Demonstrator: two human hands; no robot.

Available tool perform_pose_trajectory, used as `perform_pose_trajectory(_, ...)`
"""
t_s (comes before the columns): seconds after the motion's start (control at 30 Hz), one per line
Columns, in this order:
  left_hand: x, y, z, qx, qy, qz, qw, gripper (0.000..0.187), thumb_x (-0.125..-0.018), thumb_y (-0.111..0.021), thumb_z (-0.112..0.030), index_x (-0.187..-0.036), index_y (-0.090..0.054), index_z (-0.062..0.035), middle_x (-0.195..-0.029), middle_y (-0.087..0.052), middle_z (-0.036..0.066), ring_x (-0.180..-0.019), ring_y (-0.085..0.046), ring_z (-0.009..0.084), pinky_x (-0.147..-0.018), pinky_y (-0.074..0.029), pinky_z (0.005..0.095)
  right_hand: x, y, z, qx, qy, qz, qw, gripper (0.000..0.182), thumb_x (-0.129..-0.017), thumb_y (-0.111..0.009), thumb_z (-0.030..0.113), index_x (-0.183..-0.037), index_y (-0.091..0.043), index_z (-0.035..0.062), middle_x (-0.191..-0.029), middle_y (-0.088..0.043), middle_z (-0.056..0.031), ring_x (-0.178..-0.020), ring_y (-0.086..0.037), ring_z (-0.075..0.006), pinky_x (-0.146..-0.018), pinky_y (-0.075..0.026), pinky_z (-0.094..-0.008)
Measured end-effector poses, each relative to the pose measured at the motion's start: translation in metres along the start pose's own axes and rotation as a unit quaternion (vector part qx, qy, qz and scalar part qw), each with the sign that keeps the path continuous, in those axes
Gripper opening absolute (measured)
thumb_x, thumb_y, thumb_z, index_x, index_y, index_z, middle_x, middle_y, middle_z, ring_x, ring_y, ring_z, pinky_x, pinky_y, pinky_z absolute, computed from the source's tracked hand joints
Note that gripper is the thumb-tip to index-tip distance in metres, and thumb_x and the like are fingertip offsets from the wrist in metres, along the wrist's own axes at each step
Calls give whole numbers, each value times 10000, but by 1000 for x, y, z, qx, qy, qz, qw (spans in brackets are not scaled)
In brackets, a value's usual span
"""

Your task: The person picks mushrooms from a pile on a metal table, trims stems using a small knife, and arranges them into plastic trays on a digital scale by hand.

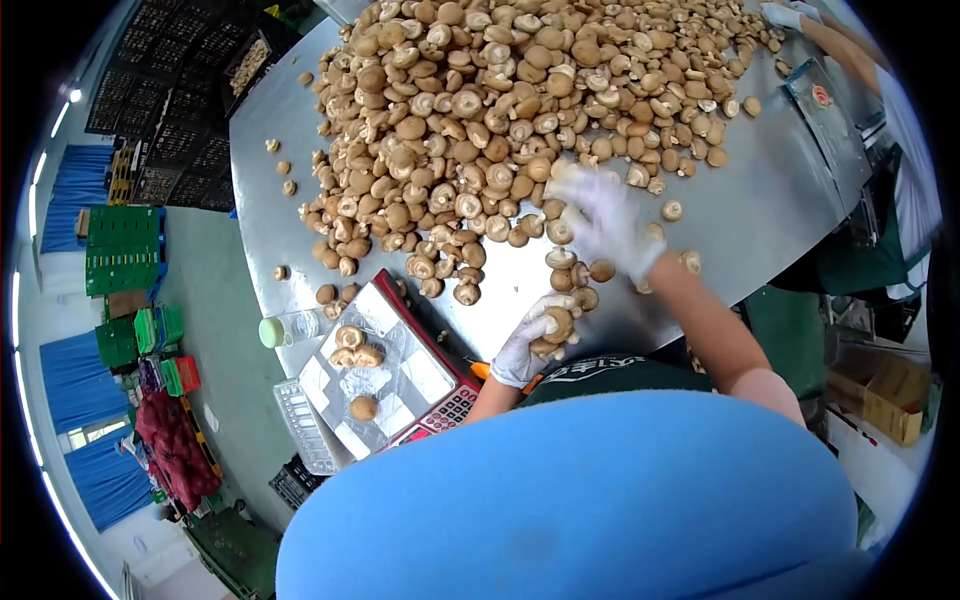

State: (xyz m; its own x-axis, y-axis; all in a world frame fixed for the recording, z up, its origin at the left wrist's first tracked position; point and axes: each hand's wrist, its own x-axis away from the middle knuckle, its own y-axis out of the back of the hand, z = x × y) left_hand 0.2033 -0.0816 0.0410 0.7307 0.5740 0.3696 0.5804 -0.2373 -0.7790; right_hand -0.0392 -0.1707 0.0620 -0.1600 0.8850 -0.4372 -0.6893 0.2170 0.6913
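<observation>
A large heap of brown shiitake mushrooms [470, 150] covers much of the metal table [500, 320]. My left hand [522, 350], in a white glove, is closed around a few shiitake mushrooms [558, 325] near the front edge, close to my apron. Farther forward and to the right, my right hand [612, 220], also gloved, reaches over the near edge of the heap; motion smears its fingers. Between both hands lie several loose mushrooms [575, 275]. Left of my left hand stands a red-framed digital scale [440, 385], with several mushrooms [357, 350] on its plastic-covered plate.
A clear container with a pale green cap [285, 330] lies beside the scale, and a clear plastic tray [303, 425] sits at its left. Across the table at right is another person's gloved hand [785, 15]. Stacked black crates [185, 100] stand at far left.
</observation>
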Motion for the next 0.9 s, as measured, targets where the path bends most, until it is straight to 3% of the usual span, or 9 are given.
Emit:
perform_pose_trajectory(0.13,8,-5,-1,4,-8,-13,1000,529,-887,-638,-318,-1297,-521,-4,-1178,-590,142,-874,-655,201,-575,-533,226,-30,18,-63,257,-210,176,927,749,-808,-721,356,-1492,-435,249,-1502,-454,-146,-1421,-380,-330,-1187,-272,-467)
perform_pose_trajectory(0.23,9,-7,-4,-24,-9,-29,999,506,-882,-640,-322,-1259,-547,3,-1166,-592,137,-866,-651,199,-575,-530,228,-14,18,-78,264,-141,137,944,665,-790,-717,370,-1410,-530,218,-1426,-517,-129,-1372,-429,-315,-1144,-315,-472)
perform_pose_trajectory(0.33,9,-2,-2,-25,-11,-26,999,466,-890,-624,-312,-1247,-542,-22,-1144,-602,132,-874,-650,202,-560,-517,229,4,26,-70,210,-131,131,960,433,-805,-707,363,-1191,-670,170,-1252,-620,-95,-1229,-528,-287,-1088,-362,-461)
perform_pose_trajectory(0.43,9,-9,-7,-20,-25,-41,999,474,-891,-625,-324,-1250,-544,-25,-1125,-615,133,-870,-654,190,-563,-519,225,31,26,-59,153,-60,49,985,200,-812,-757,269,-750,-666,102,-947,-674,-54,-1040,-597,-278,-952,-434,-418)
perform_pose_trajectory(0.57,9,-5,-10,-25,-6,-39,999,440,-881,-644,-277,-1223,-573,-10,-1162,-596,134,-875,-661,196,-590,-565,235,18,40,-47,71,-279,116,951,264,-875,-731,335,-851,-707,73,-855,-689,-94,-941,-629,-279,-885,-482,-370)
perform_pose_trajectory(0.67,10,-5,-10,-36,-1,-38,999,445,-875,-657,-284,-1219,-581,-12,-1171,-597,129,-879,-664,199,-602,-566,240,-31,53,-51,85,-280,76,953,295,-909,-642,351,-1027,-715,90,-1089,-694,-136,-962,-646,-318,-939,-476,-421)
perform_pose_trajectory(0.73,8,-5,-9,-28,7,-45,999,462,-866,-669,-292,-1226,-582,-14,-1172,-597,120,-885,-662,199,-608,-564,245,-51,36,-89,177,-82,18,981,371,-923,-620,309,-1242,-643,120,-1317,-615,-124,-1203,-574,-299,-1038,-456,-415)
perform_pose_trajectory(0.77,8,-5,-10,-28,22,-44,998,467,-857,-673,-289,-1231,-585,-24,-1175,-595,112,-889,-661,198,-614,-561,248,-65,27,-106,190,-105,79,973,470,-886,-657,288,-1334,-592,161,-1475,-492,-108,-1347,-465,-302,-1104,-420,-430)
perform_pose_trajectory(0.9,4,-7,-12,-41,29,-40,998,464,-850,-669,-279,-1239,-585,-40,-1182,-589,109,-902,-661,201,-609,-560,248,-87,-2,-108,231,-178,95,952,478,-778,-764,279,-1231,-650,177,-1298,-565,-118,-1220,-544,-331,-1023,-462,-466)
